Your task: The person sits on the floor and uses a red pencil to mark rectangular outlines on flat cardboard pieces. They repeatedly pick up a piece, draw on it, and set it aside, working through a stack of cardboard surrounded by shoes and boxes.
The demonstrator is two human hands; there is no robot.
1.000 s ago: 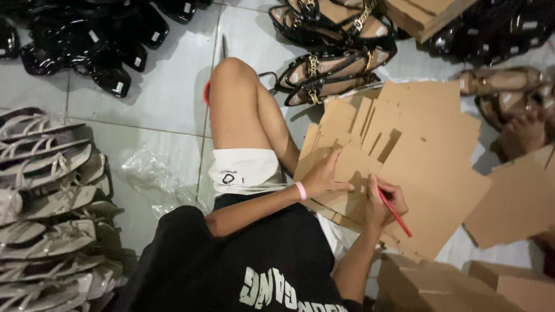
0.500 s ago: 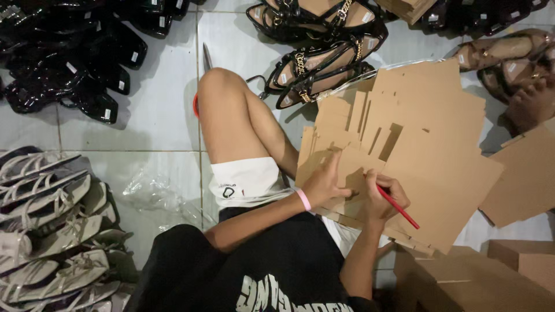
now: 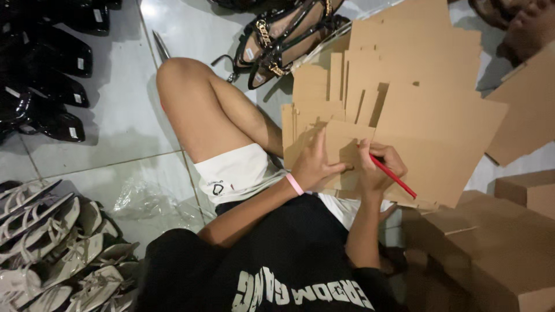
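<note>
Pressing the flat cardboard cutout (image 3: 338, 144) against the lap, the left hand (image 3: 315, 164) stays spread open on it; the right hand (image 3: 378, 167), fingers closed around a red pencil (image 3: 393, 176), has barely shifted, marking continuing.

Shoe stockroom: sandals (image 3: 277, 43), flat cartons (image 3: 416, 98)

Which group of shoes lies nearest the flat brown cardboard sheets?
The black strappy sandals with gold chains, touching the cardboard sheets' upper-left edge. Glossy black shoes and white sandals lie far left.
</note>
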